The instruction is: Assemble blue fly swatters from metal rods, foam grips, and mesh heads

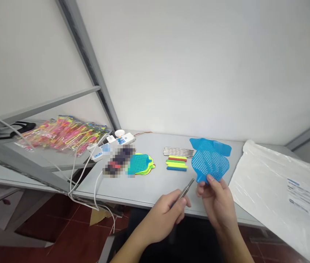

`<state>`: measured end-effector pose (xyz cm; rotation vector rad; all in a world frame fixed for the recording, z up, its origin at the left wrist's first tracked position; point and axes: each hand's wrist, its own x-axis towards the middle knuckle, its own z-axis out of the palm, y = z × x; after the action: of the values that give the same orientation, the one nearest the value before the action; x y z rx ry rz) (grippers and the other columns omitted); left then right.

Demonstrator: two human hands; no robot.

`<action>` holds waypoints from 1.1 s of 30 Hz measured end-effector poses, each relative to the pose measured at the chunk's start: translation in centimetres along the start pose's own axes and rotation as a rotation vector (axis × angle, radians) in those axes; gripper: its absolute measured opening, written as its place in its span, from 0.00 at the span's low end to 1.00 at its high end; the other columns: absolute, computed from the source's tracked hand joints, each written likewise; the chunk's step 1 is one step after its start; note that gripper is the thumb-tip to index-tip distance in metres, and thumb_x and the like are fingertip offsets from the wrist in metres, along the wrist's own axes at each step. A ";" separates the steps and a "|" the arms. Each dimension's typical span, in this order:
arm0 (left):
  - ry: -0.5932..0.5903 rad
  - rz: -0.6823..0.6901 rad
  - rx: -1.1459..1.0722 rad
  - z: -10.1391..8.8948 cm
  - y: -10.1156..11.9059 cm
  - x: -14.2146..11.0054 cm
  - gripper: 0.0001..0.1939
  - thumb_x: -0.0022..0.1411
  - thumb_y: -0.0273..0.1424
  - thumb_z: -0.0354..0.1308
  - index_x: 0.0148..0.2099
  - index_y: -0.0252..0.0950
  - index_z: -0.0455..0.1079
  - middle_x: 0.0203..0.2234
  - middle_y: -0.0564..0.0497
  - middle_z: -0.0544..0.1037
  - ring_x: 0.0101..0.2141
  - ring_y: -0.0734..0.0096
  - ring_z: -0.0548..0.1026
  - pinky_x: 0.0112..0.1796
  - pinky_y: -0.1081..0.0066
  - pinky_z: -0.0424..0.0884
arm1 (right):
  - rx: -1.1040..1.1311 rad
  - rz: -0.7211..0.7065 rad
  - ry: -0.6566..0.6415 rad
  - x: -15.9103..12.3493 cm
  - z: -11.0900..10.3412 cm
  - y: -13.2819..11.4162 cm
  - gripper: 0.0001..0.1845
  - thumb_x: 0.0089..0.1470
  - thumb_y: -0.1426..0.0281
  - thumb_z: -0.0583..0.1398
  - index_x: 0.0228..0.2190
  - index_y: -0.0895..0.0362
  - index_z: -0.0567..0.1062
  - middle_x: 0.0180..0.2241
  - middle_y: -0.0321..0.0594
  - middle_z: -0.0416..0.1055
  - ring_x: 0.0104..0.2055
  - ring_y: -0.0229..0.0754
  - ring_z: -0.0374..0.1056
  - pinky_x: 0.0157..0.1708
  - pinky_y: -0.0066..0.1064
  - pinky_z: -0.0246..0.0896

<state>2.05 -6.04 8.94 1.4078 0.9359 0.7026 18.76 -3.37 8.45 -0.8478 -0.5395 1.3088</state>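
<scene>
My left hand (168,212) is closed around a telescopic metal rod (186,188), its silver tip pointing up and right. Between the thumb and fingers of my right hand (217,197) is a blue fly swatter head (208,159), a perforated hand-shaped piece with its neck turned toward the rod. Rod tip and neck are close but apart. Behind the swatter head lies a blue sheet-like piece (224,148), partly covered. Several silver rods (178,152) lie side by side on the table, with several coloured handle grips (176,163) in front of them.
A stack of teal and yellow swatter heads (141,163) lies left on the grey table (133,190). Power strips (97,151) with white cables stand beyond it. Bagged colourful items (64,135) fill the left shelf. A white plastic package (275,190) covers the right side.
</scene>
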 end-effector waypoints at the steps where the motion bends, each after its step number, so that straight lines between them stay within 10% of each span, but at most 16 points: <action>1: 0.012 0.002 0.053 0.3 0.3 -0.2 0.20 0.70 0.45 0.42 0.40 0.35 0.66 0.20 0.58 0.61 0.23 0.76 0.58 0.27 0.74 0.56 | -0.022 -0.022 0.009 -0.5 -0.1 -0.2 0.11 0.49 0.66 0.67 0.30 0.56 0.71 0.23 0.32 0.68 0.22 0.35 0.64 0.21 0.27 0.61; 18: 0.151 0.244 0.856 3.8 1.0 -6.0 0.13 0.72 0.37 0.42 0.45 0.41 0.66 0.32 0.52 0.75 0.33 0.65 0.73 0.34 0.71 0.59 | -0.428 -0.385 -0.123 -8.5 -3.1 -2.1 0.20 0.60 0.61 0.54 0.19 0.56 0.65 0.15 0.32 0.61 0.18 0.34 0.57 0.19 0.28 0.53; 33: 0.168 0.332 1.042 5.1 0.6 -8.1 0.13 0.72 0.36 0.41 0.49 0.41 0.65 0.35 0.50 0.78 0.36 0.60 0.76 0.33 0.69 0.60 | -0.299 -0.429 -0.107 -10.7 -3.4 -1.1 0.21 0.60 0.61 0.54 0.18 0.54 0.61 0.14 0.29 0.57 0.16 0.33 0.52 0.16 0.27 0.48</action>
<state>2.61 -15.50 10.21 2.4899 1.2960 0.5877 19.81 -14.55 8.52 -0.8497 -0.9622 0.8938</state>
